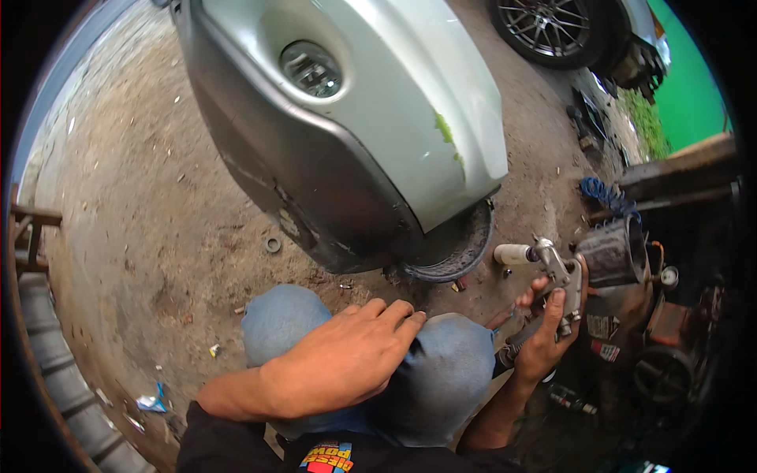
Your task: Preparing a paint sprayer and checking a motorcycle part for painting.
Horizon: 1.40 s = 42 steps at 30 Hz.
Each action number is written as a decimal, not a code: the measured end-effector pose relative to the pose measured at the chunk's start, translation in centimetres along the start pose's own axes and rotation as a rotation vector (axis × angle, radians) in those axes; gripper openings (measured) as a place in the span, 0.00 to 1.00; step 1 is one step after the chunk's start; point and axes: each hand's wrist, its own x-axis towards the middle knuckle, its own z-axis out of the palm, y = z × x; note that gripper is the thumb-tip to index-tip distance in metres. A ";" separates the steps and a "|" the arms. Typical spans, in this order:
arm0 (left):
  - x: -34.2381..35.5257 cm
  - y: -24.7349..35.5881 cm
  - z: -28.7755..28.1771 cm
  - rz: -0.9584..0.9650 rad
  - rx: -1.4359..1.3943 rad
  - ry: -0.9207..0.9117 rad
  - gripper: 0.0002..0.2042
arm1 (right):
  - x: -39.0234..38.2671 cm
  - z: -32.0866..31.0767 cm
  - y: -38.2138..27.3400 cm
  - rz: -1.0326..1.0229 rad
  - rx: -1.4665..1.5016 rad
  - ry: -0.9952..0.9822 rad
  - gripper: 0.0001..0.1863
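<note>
My left hand lies across my knees, fingers loosely bent and holding nothing. At the right, my right hand is wrapped round a metal spray gun, which has a white cylinder at its left end. In front of me stands a car bumper, pale silver-green above and black below. A round lamp is set in it, and a bright green patch marks its side. The bumper's near end is over a black round tub; the contact between them is hidden.
A dark metal cylinder, a blue coiled hose and a machine with a wheel crowd the right. A car wheel is at the far right. A small ring and litter lie on the dirt floor.
</note>
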 end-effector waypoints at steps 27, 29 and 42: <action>22.1 8.7 7.5 0.499 -0.312 -0.169 0.10 | 3.5 -7.2 -1.1 -0.181 -0.080 0.404 0.29; 22.9 8.4 8.4 0.548 -0.413 -0.173 0.11 | 3.5 -7.5 -1.2 -0.169 -0.073 0.439 0.29; 25.5 6.6 9.2 0.580 -0.529 -0.338 0.14 | 3.5 -8.5 -0.1 -0.140 0.051 0.386 0.29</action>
